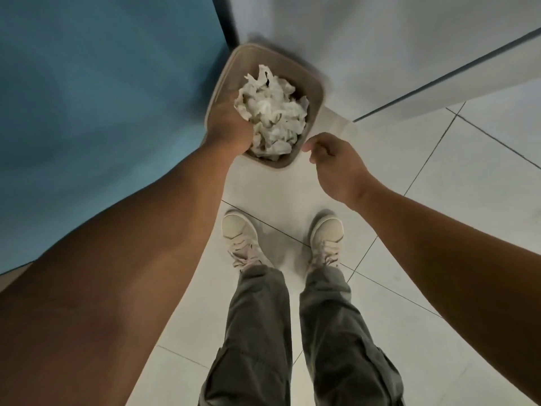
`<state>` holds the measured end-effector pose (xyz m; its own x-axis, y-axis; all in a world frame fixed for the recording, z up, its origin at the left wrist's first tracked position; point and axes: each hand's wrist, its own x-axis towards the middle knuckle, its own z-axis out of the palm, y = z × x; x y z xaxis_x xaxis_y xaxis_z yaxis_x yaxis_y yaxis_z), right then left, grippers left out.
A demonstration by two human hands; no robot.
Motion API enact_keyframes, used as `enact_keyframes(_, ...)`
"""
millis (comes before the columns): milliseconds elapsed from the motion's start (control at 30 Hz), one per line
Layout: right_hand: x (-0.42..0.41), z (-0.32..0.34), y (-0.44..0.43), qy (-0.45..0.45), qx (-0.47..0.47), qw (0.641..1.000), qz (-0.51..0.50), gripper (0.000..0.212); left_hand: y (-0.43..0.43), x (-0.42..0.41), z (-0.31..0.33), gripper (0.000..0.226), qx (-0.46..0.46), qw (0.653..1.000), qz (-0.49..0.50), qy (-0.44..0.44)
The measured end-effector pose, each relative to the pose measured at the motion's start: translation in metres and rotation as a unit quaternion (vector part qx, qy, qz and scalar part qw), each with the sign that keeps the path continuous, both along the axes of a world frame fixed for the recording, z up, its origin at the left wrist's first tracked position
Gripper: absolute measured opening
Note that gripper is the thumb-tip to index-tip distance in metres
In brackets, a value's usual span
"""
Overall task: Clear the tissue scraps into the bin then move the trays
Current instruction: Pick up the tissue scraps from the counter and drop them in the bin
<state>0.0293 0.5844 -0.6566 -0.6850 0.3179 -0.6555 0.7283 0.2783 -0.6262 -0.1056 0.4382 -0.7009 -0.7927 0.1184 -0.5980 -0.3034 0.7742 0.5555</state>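
A left hand [228,124] apparently clutches crumpled tissue [272,112] over the open bin [319,89], its fingers hidden in the wad; the right hand [336,167] hangs loosely curled and empty beside the rim.

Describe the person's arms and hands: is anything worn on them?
The left arm and right arm are bare, with no sleeve in view. The left hand and right hand wear no gloves; no watch, band or ring shows.
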Motion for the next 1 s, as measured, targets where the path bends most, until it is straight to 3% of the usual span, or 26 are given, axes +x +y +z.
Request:
enact_keyframes(400, -0.069, -0.020, -0.032, 0.073, 0.035, 0.993, 0.082, 0.021, -0.032, 0.018, 0.037, 0.042, 0.003, 0.999, 0.032, 0.024)
enact_keyframes(533, -0.094, -0.050, -0.039, 0.024, 0.080, 0.989, 0.125, 0.026, -0.045, 0.032, 0.040, 0.043, -0.002, 0.999, 0.014, 0.038)
enact_keyframes(633, -0.097, -0.053, -0.036, -0.038, 0.066, 0.988, 0.132, 0.047, -0.048, 0.034, 0.049, 0.046, -0.012, 0.999, 0.013, 0.033)
enact_keyframes(800, -0.078, 0.001, -0.028, -0.058, 0.061, 0.990, 0.109, 0.054, -0.036, 0.029, 0.101, 0.042, -0.014, 0.999, -0.011, 0.043)
enact_keyframes(1000, -0.041, 0.125, -0.032, 0.005, 0.059, 0.994, 0.093, 0.051, -0.020, 0.029, 0.208, 0.046, 0.010, 0.997, 0.001, 0.072)
